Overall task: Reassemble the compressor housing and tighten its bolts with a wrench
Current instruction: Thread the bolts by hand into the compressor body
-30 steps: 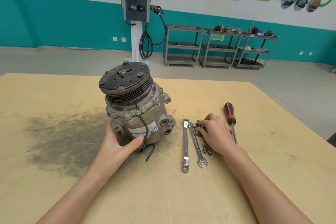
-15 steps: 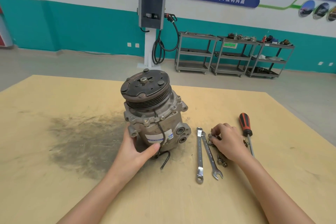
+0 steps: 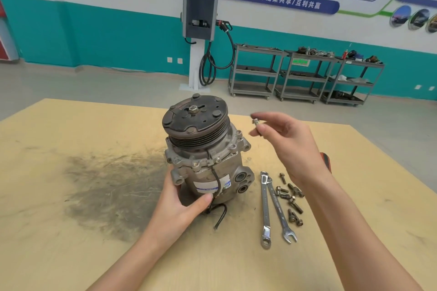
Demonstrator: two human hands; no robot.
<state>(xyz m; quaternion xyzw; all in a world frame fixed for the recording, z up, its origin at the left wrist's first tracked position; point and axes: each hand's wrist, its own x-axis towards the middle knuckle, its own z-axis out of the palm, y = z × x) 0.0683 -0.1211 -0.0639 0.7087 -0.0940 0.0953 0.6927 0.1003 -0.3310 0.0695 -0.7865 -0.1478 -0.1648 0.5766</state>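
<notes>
The grey compressor [image 3: 208,156] stands upright on the wooden table [image 3: 71,231], its dark pulley on top. My left hand [image 3: 179,205] grips the lower left of its housing, thumb across the front. My right hand [image 3: 288,146] is raised to the right of the pulley and pinches a small bolt [image 3: 255,123] between thumb and fingers. Two wrenches [image 3: 272,208] lie side by side on the table right of the compressor. Several loose bolts [image 3: 289,196] lie beside them.
A red-handled screwdriver [image 3: 325,160] lies behind my right wrist, mostly hidden. A dark grease stain [image 3: 111,189] covers the table left of the compressor. A short black wire [image 3: 220,215] trails from the housing's base. Metal carts stand on the floor far behind.
My right hand has risen from the bolt pile with one bolt pinched and moved toward the pulley. The left hand keeps its hold on the housing.
</notes>
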